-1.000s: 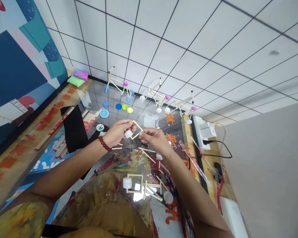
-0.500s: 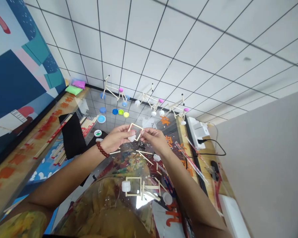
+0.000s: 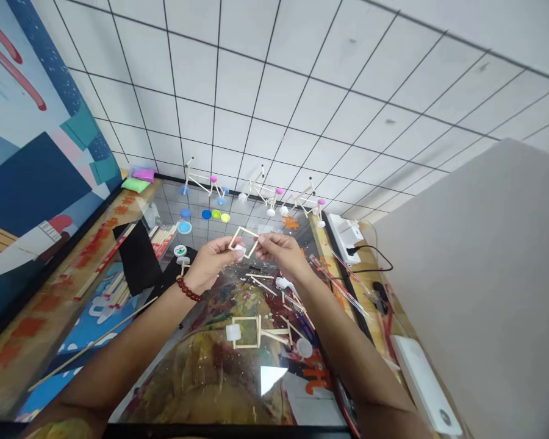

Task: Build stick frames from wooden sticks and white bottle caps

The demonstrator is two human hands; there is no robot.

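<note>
Both of my hands are raised at the middle of the view, holding a small square frame of wooden sticks (image 3: pixel 243 242). My left hand (image 3: pixel 213 263) grips its left corner, and a white plastic cap (image 3: pixel 238 251) sits against those fingers. My right hand (image 3: pixel 277 253) pinches the frame's right side. Below them on the glass tabletop (image 3: pixel 274 390) lies a stick frame with a white cap (image 3: pixel 246 331). Loose sticks (image 3: pixel 260 280) and another white cap (image 3: pixel 304 347) lie nearby.
Several stick models with coloured caps (image 3: pixel 260 192) and loose round caps (image 3: pixel 205 214) stand at the far end. A black cloth (image 3: pixel 137 256) and bundled sticks (image 3: pixel 162 241) lie left; a power strip (image 3: pixel 343 238) and cable lie right. A grey panel (image 3: pixel 466 274) fills the right.
My head view has shifted, so the far table looks smaller and more of the near table shows. Both hands still hold the stick square, and the white cap stays at its left corner.
</note>
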